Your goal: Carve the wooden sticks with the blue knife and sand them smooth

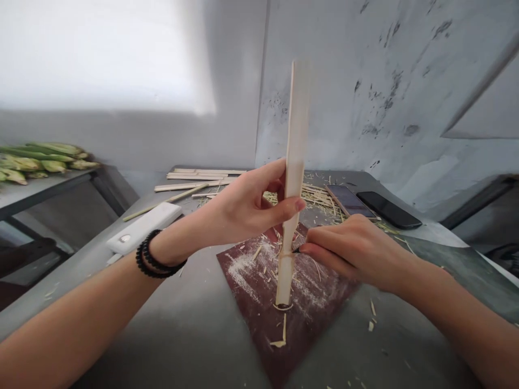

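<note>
A pale split bamboo strip stands nearly upright, its lower end over a dark red sheet, likely sandpaper, strewn with whitish dust and shavings. My left hand is closed around the strip's middle, thumb in front and fingers behind. Lower down, my right hand is closed on a small dark-tipped tool that meets the strip near its node. My fingers hide most of that tool, so its kind is unclear. A curled shaving lies at the strip's foot.
Several bamboo strips and a heap of thin slivers lie at the table's back. Two phones are on the right. A white device sits left, by my forearm. Green-husked produce, perhaps corn, fills a side table.
</note>
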Demonstrator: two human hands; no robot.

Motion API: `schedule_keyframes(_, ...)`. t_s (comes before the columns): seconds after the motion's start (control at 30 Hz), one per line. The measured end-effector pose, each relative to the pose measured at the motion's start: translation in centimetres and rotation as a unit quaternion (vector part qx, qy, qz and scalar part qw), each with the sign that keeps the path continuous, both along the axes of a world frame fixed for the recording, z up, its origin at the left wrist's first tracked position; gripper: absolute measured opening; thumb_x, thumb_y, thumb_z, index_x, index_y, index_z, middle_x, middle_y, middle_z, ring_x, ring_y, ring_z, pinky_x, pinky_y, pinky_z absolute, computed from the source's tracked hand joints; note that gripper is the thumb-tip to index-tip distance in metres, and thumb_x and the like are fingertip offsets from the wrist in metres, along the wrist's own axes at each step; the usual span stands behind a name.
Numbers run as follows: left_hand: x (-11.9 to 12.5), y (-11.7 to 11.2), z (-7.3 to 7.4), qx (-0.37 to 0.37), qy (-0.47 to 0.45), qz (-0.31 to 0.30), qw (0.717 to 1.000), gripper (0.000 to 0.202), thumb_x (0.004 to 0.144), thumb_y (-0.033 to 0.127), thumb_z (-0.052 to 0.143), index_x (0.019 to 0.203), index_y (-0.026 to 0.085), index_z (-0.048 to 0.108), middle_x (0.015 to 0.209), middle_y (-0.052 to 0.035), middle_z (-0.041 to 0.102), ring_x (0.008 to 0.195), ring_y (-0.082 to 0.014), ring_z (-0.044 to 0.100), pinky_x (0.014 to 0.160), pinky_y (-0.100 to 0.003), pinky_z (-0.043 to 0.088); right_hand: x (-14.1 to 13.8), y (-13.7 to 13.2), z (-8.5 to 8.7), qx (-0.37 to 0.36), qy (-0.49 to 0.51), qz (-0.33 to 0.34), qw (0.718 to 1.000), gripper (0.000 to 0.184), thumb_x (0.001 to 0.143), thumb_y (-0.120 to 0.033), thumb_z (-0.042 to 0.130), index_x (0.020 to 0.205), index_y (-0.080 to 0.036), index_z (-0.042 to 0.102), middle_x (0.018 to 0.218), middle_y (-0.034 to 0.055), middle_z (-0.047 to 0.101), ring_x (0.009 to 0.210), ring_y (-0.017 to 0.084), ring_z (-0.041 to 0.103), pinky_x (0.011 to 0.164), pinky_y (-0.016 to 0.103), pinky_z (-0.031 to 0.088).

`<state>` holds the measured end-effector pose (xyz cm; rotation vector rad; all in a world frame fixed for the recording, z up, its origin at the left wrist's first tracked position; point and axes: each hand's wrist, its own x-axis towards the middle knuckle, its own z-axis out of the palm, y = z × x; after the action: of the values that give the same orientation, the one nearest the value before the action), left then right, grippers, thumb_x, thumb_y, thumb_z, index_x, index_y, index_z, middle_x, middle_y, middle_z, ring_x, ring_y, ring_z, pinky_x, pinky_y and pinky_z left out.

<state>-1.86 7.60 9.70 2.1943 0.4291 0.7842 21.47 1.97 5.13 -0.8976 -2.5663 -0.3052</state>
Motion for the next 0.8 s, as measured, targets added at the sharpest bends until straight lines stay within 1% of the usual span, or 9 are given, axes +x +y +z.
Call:
schedule_keyframes(0.13, 0.1, 0.1, 0.0, -0.005, -0.009, 0.006, 1.000, 0.013, 0.098, 0.035, 0.064, 0.099, 0.026, 0.056, 0.077, 0.0011, 0.058, 0.068, -0.0146, 0.066, 0.054, -0.024, 0.060, -0.1, 0.0, -0.4, 0.008, -0.013, -0.010, 1.000, 0.039, 0.109, -0.035, 0.040, 0.074, -0.022, 0.051, 0.058, -0.0059, 0.049, 0.047, 0.009, 0.036, 0.052, 0.031, 0.021)
schedule_keyframes(0.23, 0.1, 0.0, 0.1, -0.018, -0.001, 0.010, 1.000, 0.014, 0.097, 0.037, 0.065, 0.100, 0.026, 0.057, 0.076, 0.0020, 0.061, 0.065, -0.0148, 0.067, 0.055, -0.025, 0.060, -0.2, 0.0, -0.5, 0.014, -0.015, -0.016, 1.000, 0.040, 0.109, -0.035, 0.040, 0.073, -0.022, 0.051, 0.057, -0.0062, 0.047, 0.047, 0.008, 0.035, 0.051, 0.031, 0.020)
schedule_keyframes(0.37, 0.2, 0.0, 0.1, -0.016, 0.001, 0.010, 1.000, 0.012, 0.098, 0.037, 0.064, 0.100, 0.026, 0.058, 0.077, 0.0031, 0.061, 0.066, -0.0140, 0.068, 0.056, -0.024, 0.060, 0.1, 0.3, -0.3, -0.015, -0.020, -0.013, 1.000, 0.042, 0.110, -0.037, 0.038, 0.073, -0.021, 0.049, 0.057, -0.0065, 0.042, 0.047, 0.009, 0.031, 0.051, 0.031, 0.020)
schedule_keyframes(0.5, 0.2, 0.0, 0.1, -0.024, 0.007, 0.001, 1.000, 0.013, 0.098, 0.038, 0.064, 0.101, 0.027, 0.059, 0.077, 0.0021, 0.062, 0.065, -0.0142, 0.067, 0.055, -0.024, 0.061, 0.1, 0.4, -0.1, -0.037, -0.032, -0.004, 0.999, 0.043, 0.109, -0.039, 0.037, 0.071, -0.021, 0.048, 0.056, -0.0067, 0.040, 0.048, 0.009, 0.025, 0.051, 0.031, 0.019)
schedule_keyframes(0.6, 0.1, 0.1, 0.2, -0.024, 0.007, -0.003, 1.000, 0.014, 0.097, 0.038, 0.065, 0.102, 0.026, 0.058, 0.077, 0.0013, 0.061, 0.065, -0.0147, 0.067, 0.055, -0.025, 0.061, -0.4, 0.1, -0.9, -0.049, -0.063, 0.001, 0.997, 0.042, 0.109, -0.040, 0.037, 0.075, -0.021, 0.053, 0.054, -0.0067, 0.041, 0.046, 0.009, 0.027, 0.050, 0.030, 0.017)
schedule_keyframes(0.7, 0.0, 0.1, 0.3, -0.016, 0.003, -0.001, 1.000, 0.013, 0.097, 0.035, 0.066, 0.099, 0.025, 0.057, 0.077, 0.0014, 0.058, 0.067, -0.0146, 0.066, 0.055, -0.024, 0.061, -0.8, -0.2, -1.7, -0.076, -0.116, 0.040, 0.990, 0.041, 0.109, -0.039, 0.036, 0.079, -0.022, 0.058, 0.054, -0.0061, 0.046, 0.046, 0.010, 0.028, 0.049, 0.031, 0.014)
schedule_keyframes(0.73, 0.0, 0.0, 0.4, -0.014, 0.002, -0.001, 1.000, 0.013, 0.097, 0.035, 0.066, 0.099, 0.025, 0.057, 0.077, 0.0014, 0.058, 0.068, -0.0146, 0.066, 0.056, -0.024, 0.061, -0.8, -0.3, -1.8, -0.087, -0.112, 0.049, 0.989, 0.042, 0.109, -0.040, 0.035, 0.079, -0.022, 0.059, 0.054, -0.0060, 0.046, 0.046, 0.010, 0.029, 0.049, 0.031, 0.015)
schedule_keyframes(0.8, -0.1, -0.2, 0.4, -0.006, 0.004, -0.004, 1.000, 0.011, 0.098, 0.034, 0.064, 0.100, 0.026, 0.058, 0.078, 0.0012, 0.058, 0.068, -0.0147, 0.066, 0.057, -0.025, 0.062, -0.5, -0.2, -1.4, -0.098, -0.063, 0.037, 0.992, 0.045, 0.110, -0.041, 0.036, 0.075, -0.021, 0.057, 0.055, -0.0058, 0.045, 0.048, 0.009, 0.030, 0.050, 0.030, 0.019)
